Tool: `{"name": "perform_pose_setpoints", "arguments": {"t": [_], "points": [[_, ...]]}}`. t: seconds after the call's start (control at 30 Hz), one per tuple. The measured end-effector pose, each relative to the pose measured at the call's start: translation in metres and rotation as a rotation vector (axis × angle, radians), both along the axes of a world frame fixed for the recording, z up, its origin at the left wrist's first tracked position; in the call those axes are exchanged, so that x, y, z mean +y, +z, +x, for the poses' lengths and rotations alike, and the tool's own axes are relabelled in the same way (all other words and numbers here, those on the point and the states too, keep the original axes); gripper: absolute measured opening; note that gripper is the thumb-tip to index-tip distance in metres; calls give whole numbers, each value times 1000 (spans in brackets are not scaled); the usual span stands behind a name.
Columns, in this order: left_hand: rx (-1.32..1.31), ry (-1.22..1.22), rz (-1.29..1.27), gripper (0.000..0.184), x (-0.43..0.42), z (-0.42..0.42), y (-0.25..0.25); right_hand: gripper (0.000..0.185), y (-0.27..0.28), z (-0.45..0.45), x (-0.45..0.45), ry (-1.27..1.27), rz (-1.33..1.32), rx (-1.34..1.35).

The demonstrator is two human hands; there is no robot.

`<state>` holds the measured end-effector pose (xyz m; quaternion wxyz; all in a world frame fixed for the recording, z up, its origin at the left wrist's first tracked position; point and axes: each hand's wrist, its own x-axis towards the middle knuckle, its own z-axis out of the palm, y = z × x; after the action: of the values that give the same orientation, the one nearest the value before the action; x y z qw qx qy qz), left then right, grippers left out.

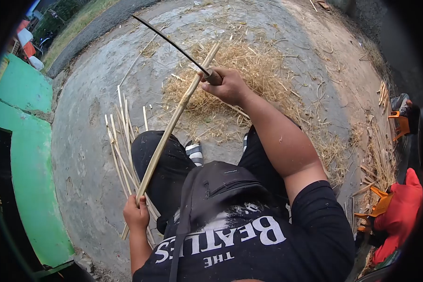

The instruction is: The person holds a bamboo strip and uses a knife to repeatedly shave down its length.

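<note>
My left hand point(136, 214) is closed around the lower part of a long bamboo strip point(169, 128), which slants up and to the right across my knee. In my right hand point(228, 86) is the wooden handle of a long, thin-bladed knife point(174, 44). Its dark, slightly curved blade points to the upper left, away from me. The handle end of the knife lies against the upper part of the strip; whether the edge bites into the wood I cannot tell. Several thinner bamboo strips point(119, 150) lie on the ground beside my left leg.
A heap of curly shavings point(249, 70) covers the concrete ground point(87, 136) in front of my feet. A green wall point(30, 141) stands at left. Along the right side are orange plastic chair parts point(379, 202), red cloth point(404, 207) and more split pieces point(383, 160).
</note>
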<state>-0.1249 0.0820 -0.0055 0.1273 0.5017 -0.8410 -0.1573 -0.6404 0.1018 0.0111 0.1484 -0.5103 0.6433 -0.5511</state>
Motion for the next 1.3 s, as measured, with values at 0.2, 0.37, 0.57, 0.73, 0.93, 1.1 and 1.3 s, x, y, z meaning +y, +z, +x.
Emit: {"name": "perform_pose_setpoints", "arguments": {"t": [0.2, 0.37, 0.57, 0.73, 0.93, 1.1, 1.3], "points": [[-46, -49, -75, 50, -10, -14, 5, 16, 19, 4, 17, -56, 103, 743], [-45, -109, -124, 45, -4, -19, -8, 14, 21, 2, 29, 29, 431, 803], [-67, -93, -105, 42, -3, -14, -19, 24, 16, -32, 28, -175, 574, 383], [94, -125, -135, 32, 0, -37, 5, 32, 0, -7, 20, -8, 307, -39], [154, -237, -257, 30, -16, -45, 15, 37, 1, 16, 9, 184, 185, -604], [106, -275, -427, 48, -29, -84, 58, 40, 1, 18, 4, 181, 149, -707], [1061, -922, 70, 42, 28, -199, 196, 49, -7, 19, -1, 141, 149, -698]]}}
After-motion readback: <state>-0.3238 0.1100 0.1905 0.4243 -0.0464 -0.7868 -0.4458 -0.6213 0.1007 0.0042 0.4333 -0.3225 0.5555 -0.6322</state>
